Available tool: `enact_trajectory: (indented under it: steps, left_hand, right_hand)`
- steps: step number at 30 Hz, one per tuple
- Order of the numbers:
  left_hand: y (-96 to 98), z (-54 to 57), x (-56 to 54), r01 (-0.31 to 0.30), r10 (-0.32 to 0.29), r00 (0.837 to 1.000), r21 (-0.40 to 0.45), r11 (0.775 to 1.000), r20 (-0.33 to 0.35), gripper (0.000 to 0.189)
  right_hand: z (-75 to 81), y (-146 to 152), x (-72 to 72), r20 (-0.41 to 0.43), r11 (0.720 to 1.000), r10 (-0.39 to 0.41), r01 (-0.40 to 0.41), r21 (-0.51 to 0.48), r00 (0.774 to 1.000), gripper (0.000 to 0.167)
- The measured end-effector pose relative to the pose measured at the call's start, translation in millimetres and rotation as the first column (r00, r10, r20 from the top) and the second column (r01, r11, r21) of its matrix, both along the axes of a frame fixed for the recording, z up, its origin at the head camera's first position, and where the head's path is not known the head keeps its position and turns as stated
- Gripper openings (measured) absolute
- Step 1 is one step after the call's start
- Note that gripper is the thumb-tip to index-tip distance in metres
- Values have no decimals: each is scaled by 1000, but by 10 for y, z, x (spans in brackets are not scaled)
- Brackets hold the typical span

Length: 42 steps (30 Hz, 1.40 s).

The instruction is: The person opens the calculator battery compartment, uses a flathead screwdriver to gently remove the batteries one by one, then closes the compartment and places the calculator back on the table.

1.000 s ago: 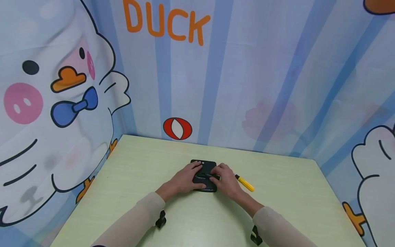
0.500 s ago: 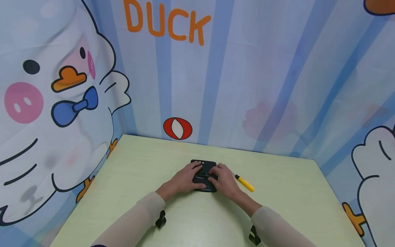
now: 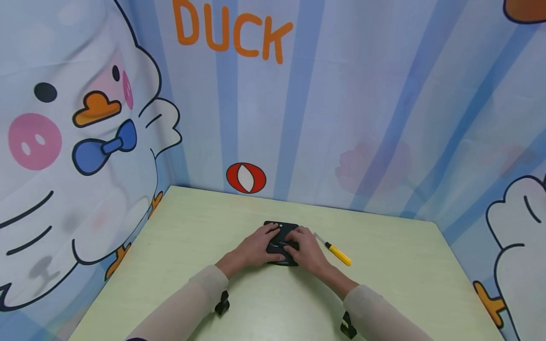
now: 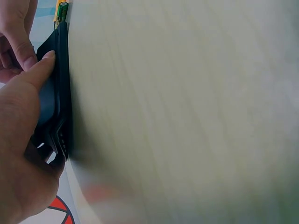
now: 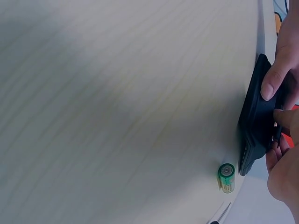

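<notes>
A flat black device (image 3: 282, 232) with a small round spot near its far edge lies on the table. My left hand (image 3: 256, 245) grips it from the left, thumb near the front edge and fingers across the far part. Over its right side is my right hand (image 3: 310, 251), pinching a thin dark piece (image 5: 278, 134) between thumb and fingers at the device's upper face. That piece looks like a small cover, mostly hidden by the fingers. In the right wrist view, a green battery (image 5: 227, 177) is beside the device; my right hand hides it in the head view.
A screwdriver (image 3: 340, 254) with a yellow handle lies right of the device, its thin shaft angled towards the right hand. The pale tabletop (image 3: 384, 265) ends at a curtain (image 3: 332, 118) printed with ducks along the back and sides.
My right hand has shifted a little to the left over the device with the dark piece, uncovering the screwdriver's shaft. The left hand and the device have stayed in place.
</notes>
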State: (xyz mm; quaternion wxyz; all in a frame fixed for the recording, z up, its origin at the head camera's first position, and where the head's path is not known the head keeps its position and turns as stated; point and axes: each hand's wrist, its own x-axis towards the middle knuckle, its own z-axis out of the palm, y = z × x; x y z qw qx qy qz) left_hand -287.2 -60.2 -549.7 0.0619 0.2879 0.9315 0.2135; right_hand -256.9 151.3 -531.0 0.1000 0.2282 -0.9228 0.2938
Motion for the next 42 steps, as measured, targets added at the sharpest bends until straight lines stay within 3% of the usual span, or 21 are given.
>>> enact_trajectory:
  steps: [14,42]
  left_hand:
    - [-7,-4,10,9,-9,1000,4,1000,3,91]
    - [-20,4,-8,26,-26,1000,48,999,-4,91]
  right_hand:
    - [-13,-64,-15,34,1000,19,-20,23,999,13]
    - [-21,-153,-25,-5,998,54,-54,11,999,10]
